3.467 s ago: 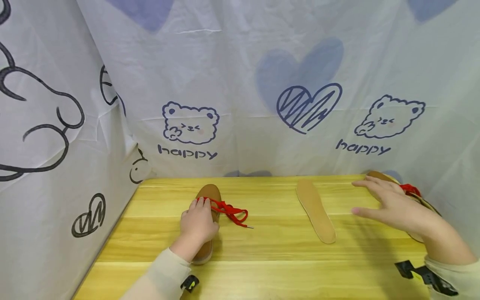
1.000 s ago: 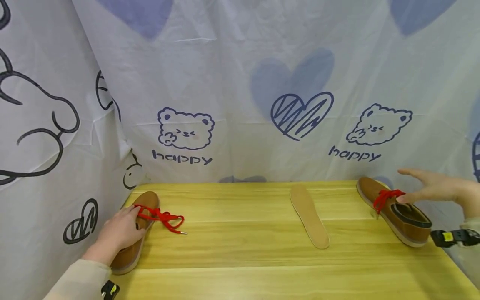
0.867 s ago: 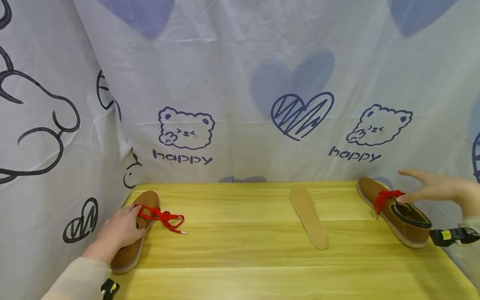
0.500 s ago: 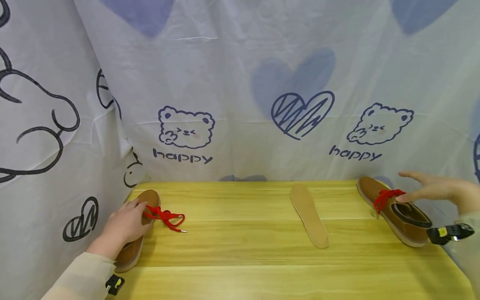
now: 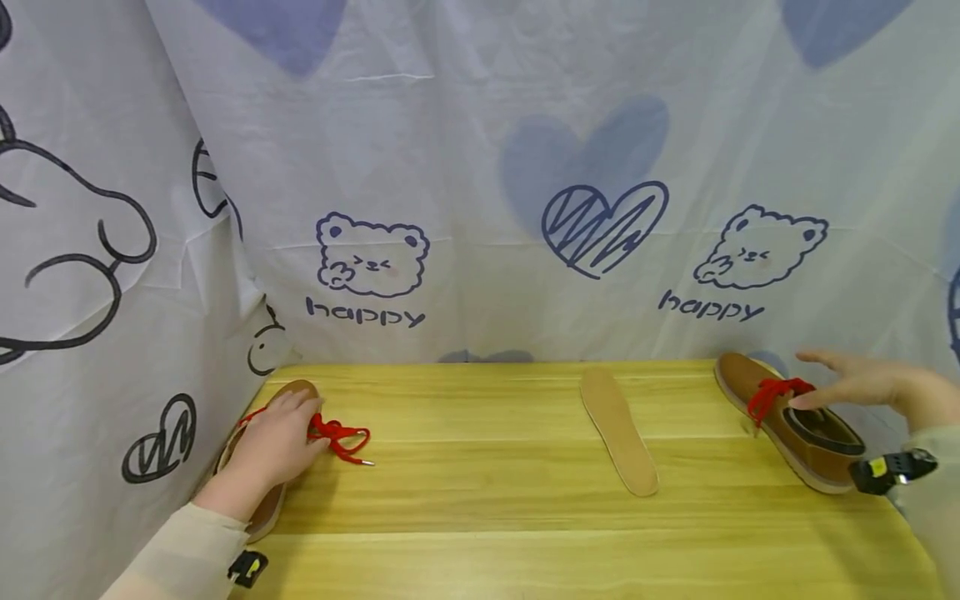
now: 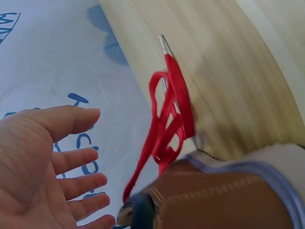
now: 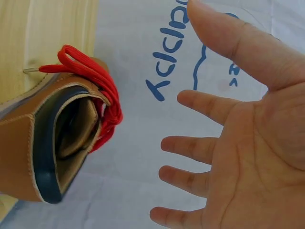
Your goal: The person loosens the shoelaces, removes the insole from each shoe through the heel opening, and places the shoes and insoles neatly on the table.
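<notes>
A brown shoe (image 5: 268, 510) with loose red laces (image 5: 339, 438) lies at the table's left side, beside the cloth. My left hand (image 5: 276, 440) is over it and hides its middle. In the left wrist view the fingers (image 6: 78, 185) are spread apart with nothing between them, beside the shoe's opening. At the far right a second brown shoe (image 5: 787, 442) stands with its red laces tied, toe toward the back. My right hand (image 5: 873, 388) hovers above its opening. The right wrist view shows that palm bare and its fingers (image 7: 190, 149) spread.
A tan insole (image 5: 618, 433) lies flat on the wood-grain table (image 5: 465, 475), right of the middle. White printed cloth (image 5: 480, 250) hangs along the back edge, and more cloth (image 5: 180, 333) bounds the left side.
The left shoe has moved from left of the middle to the left edge under my left hand. That hand has since lifted off and shifted slightly right. My right hand moved right, then stayed.
</notes>
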The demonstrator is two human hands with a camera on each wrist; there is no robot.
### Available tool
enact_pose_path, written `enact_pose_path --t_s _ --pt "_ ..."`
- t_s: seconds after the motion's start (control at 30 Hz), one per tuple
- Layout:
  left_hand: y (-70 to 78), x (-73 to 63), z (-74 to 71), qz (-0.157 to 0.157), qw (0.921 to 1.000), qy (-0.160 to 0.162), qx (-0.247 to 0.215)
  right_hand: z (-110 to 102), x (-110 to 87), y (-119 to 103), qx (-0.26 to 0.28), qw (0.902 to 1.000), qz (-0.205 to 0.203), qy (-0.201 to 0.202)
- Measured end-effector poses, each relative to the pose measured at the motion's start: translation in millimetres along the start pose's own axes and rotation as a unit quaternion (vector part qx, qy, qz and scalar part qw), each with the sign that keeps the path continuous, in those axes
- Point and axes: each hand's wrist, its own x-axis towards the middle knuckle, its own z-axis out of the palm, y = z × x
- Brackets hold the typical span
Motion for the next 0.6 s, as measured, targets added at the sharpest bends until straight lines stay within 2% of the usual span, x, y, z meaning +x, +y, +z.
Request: enact_pose_path --t_s 0.33,0.6 --pt "19.2 2.8 3.3 0.018 0.9994 0.000 -0.028 13.2 12.4 10.1 -0.030 0.9982 -0.026 0.044" --pt "30.1 5.5 15.7 0.039 0.9975 0.018 -0.057 27.8 18.3 22.6 -0.019 0.9959 -0.046 0.076"
